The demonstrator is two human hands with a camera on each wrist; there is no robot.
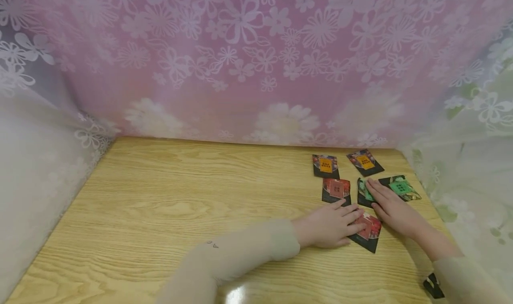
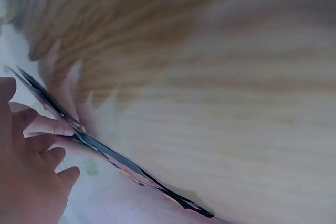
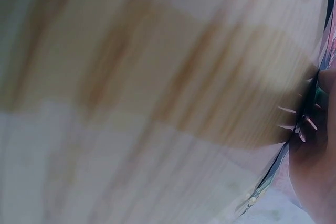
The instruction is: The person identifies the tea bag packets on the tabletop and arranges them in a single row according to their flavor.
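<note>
Small flat packets, black with coloured panels, lie on the wooden table. My left hand [image 1: 328, 224] rests with spread, straight fingers on the lower red packet [image 1: 372, 238], covering its upper left part. Its index fingertip overlaps the lower edge of the upper red packet [image 1: 335, 188]. My right hand [image 1: 396, 210] lays extended fingers over the left green packet [image 1: 364, 200], hiding much of its panel. Right beside those fingers is another green packet [image 1: 401, 187]. In the left wrist view, the packets [image 2: 131, 167] show nearly edge-on beyond the left hand [image 2: 34, 177].
Behind the red and green packets lie two orange-panelled packets [image 1: 325, 165]. A small black-and-white item [image 1: 433, 287] is partly under the right sleeve [image 1: 469, 277]. Flowered cloth [image 1: 256, 72] hangs along the back and both sides of the table [image 1: 160, 197].
</note>
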